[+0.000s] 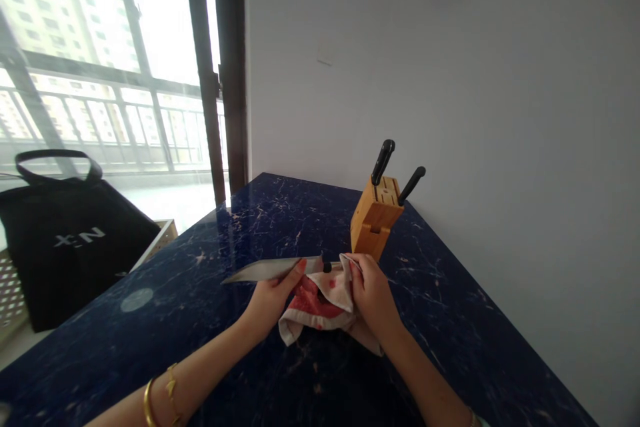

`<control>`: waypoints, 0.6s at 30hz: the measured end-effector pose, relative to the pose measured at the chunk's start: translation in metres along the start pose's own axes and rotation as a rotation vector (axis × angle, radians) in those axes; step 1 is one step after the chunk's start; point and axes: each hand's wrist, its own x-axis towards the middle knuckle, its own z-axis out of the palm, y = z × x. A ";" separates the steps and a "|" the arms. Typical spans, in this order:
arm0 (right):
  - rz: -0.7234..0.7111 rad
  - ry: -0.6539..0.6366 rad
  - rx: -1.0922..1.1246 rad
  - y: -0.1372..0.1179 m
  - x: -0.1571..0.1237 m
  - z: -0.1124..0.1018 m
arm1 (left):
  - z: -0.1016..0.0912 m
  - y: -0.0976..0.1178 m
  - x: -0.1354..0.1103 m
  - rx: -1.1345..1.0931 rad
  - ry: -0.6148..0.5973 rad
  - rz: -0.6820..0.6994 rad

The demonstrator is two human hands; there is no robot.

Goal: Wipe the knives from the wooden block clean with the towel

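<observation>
A kitchen knife is held level above the table, its broad blade pointing left. My left hand pinches the blade near the handle end, thumb on the upper face. A red and white cloth hangs below and around the handle. My right hand is closed on the cloth at the handle, most of which the cloth hides. Just beyond my right hand stands a wooden knife block, with two black-handled knives in it.
The dark blue marbled table reaches back to a pale wall. To the left, a black bag stands by a perforated basket. Behind it is a large window with a dark frame.
</observation>
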 end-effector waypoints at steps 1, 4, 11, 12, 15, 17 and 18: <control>0.022 0.020 -0.007 0.004 0.002 -0.001 | -0.001 0.001 0.002 -0.034 0.010 -0.023; 0.037 0.078 -0.007 0.007 0.004 -0.003 | -0.003 0.000 0.008 -0.147 0.017 -0.053; -0.154 -0.083 -0.037 -0.017 -0.010 0.010 | 0.005 -0.016 0.007 -0.351 0.006 -0.225; -0.174 -0.094 -0.045 -0.017 -0.010 0.010 | 0.007 -0.017 0.006 -0.385 0.016 -0.259; -0.151 -0.046 -0.056 -0.011 -0.007 0.006 | 0.008 -0.017 0.006 -0.439 0.025 -0.292; -0.097 0.012 -0.063 -0.007 -0.005 0.003 | 0.007 -0.017 0.007 -0.423 0.018 -0.270; -0.078 0.028 -0.063 -0.007 -0.005 0.002 | 0.007 -0.017 0.008 -0.407 0.018 -0.263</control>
